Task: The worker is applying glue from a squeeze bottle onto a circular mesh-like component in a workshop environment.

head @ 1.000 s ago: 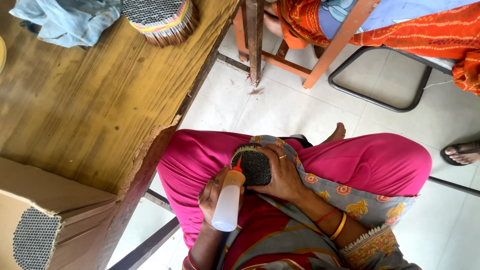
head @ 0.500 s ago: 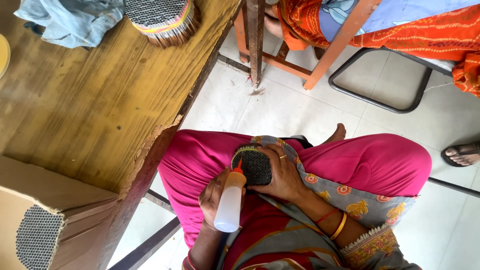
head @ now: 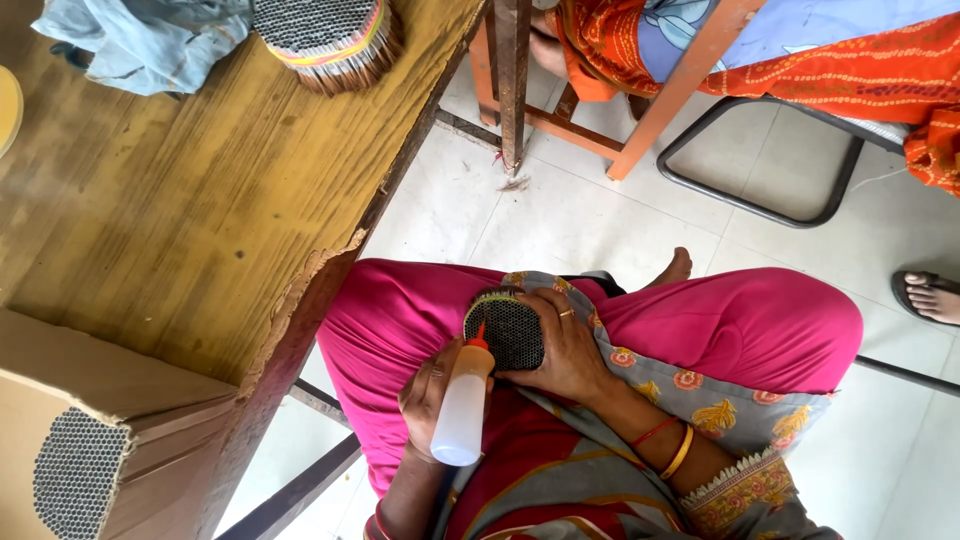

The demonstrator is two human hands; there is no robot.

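My left hand point(head: 425, 395) grips a white squeeze bottle point(head: 462, 408) with a red nozzle. The nozzle tip touches the dark round end of a bundle of thin sticks point(head: 508, 330). That bundle rests on my lap, which is covered in pink cloth. My right hand point(head: 568, 345) is wrapped around the bundle's right side, a ring on one finger and bangles on the wrist.
A worn wooden table point(head: 190, 200) fills the left, carrying another stick bundle point(head: 325, 35), a blue cloth point(head: 150, 45) and a cardboard box point(head: 120, 420) with a honeycomb end. A person in orange point(head: 800, 50) sits at the top right; a sandalled foot point(head: 930, 297) is at the right edge.
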